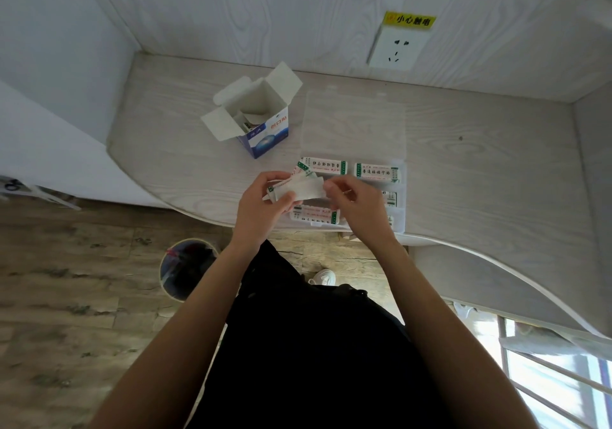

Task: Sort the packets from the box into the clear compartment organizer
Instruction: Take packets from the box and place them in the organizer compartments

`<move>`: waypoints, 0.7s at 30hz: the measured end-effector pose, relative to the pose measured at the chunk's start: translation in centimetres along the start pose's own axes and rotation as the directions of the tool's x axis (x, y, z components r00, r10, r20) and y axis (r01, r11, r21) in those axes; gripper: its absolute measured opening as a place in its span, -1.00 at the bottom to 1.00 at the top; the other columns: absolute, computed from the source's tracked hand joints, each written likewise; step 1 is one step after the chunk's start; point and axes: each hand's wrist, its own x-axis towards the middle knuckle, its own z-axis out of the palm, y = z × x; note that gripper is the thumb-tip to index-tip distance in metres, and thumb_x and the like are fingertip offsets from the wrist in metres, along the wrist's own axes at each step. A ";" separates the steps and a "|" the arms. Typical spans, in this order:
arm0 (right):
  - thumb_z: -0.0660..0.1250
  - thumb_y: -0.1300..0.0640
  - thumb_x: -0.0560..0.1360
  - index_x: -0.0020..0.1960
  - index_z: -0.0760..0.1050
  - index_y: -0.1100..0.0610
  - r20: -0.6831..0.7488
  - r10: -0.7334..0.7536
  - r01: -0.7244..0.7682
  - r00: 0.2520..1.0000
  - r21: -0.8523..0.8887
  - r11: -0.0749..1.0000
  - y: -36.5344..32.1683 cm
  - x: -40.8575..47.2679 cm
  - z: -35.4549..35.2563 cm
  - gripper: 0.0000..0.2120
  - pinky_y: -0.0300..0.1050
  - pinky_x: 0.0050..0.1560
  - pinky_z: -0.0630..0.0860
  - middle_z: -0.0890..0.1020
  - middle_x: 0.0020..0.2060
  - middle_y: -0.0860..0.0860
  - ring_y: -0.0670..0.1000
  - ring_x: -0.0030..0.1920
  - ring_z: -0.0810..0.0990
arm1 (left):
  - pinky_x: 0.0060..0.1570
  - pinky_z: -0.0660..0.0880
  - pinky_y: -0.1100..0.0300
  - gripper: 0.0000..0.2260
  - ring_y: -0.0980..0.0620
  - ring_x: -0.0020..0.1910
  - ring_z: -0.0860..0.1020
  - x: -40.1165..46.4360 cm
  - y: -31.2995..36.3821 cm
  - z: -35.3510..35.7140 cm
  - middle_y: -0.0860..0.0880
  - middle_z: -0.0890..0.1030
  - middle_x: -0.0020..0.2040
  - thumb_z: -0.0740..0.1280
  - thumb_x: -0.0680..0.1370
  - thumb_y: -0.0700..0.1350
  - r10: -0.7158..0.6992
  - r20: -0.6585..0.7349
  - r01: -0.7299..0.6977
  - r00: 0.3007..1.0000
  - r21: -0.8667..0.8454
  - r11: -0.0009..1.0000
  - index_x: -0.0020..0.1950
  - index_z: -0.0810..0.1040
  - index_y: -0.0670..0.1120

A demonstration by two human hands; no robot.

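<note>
Packets [298, 188], a small fanned bundle, sit in our left hand [265, 205] above the clear organizer [399, 193] at the counter [480, 170] edge, its grip closed round them. Our right hand [356, 201] pinches the bundle's end, seemingly to peel one off. They look light, thin and floppy, so we judge an edge pinch best. More remain in the open box [265, 130] nearby.

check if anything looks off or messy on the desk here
Nothing stands out. The box stands upright with flaps open, packets lie flat in the organizer, and both hands hold a small stack of packets above it.
</note>
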 end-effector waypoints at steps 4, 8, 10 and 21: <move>0.41 0.21 0.46 0.00 0.48 0.16 0.036 0.124 -0.129 0.992 0.253 0.959 -0.2 0.1 -0.3 -0.84 -0.28 -0.41 0.52 0.63 -0.21 0.02 -0.07 -0.39 0.63 | -0.16 0.60 0.23 -0.79 0.13 -0.04 0.59 -0.5 0.8 1.2 0.12 0.54 0.03 0.38 0.49 -0.23 -0.043 0.108 0.050 0.993 -0.069 0.996 0.02 0.48 0.04; 0.44 0.25 0.42 0.01 0.48 0.08 -0.003 0.120 -0.112 0.993 0.345 0.932 -0.1 -0.1 -0.7 -0.78 -0.21 -0.35 0.58 0.66 -0.19 0.02 0.02 -0.36 0.66 | -0.12 0.61 0.18 -0.90 0.02 -0.04 0.61 -0.7 1.3 1.7 -0.02 0.58 0.04 0.34 0.53 -0.18 -0.126 0.104 0.142 0.987 -0.171 0.975 0.01 0.50 -0.02; 0.44 0.28 0.42 0.03 0.51 0.10 -0.003 0.140 -0.127 0.990 0.404 0.906 0.1 -0.4 -0.8 -0.77 -0.22 -0.35 0.58 0.66 -0.19 0.04 -0.02 -0.38 0.65 | -0.14 0.62 0.17 -0.89 -0.01 -0.01 0.60 -0.5 1.4 1.6 -0.04 0.57 0.04 0.34 0.52 -0.22 -0.153 0.064 0.163 0.986 -0.186 0.969 -0.02 0.50 -0.02; 0.38 0.30 0.46 0.13 0.50 0.22 0.090 0.159 -0.183 0.983 0.461 0.868 0.2 -0.5 -0.5 -0.75 -0.26 -0.36 0.56 0.66 -0.15 0.06 -0.06 -0.38 0.64 | -0.26 0.56 0.31 -0.72 0.21 -0.13 0.60 -0.4 1.3 1.1 0.06 0.61 -0.05 0.44 0.40 -0.35 -0.103 0.004 0.103 0.995 -0.128 0.986 -0.05 0.49 -0.02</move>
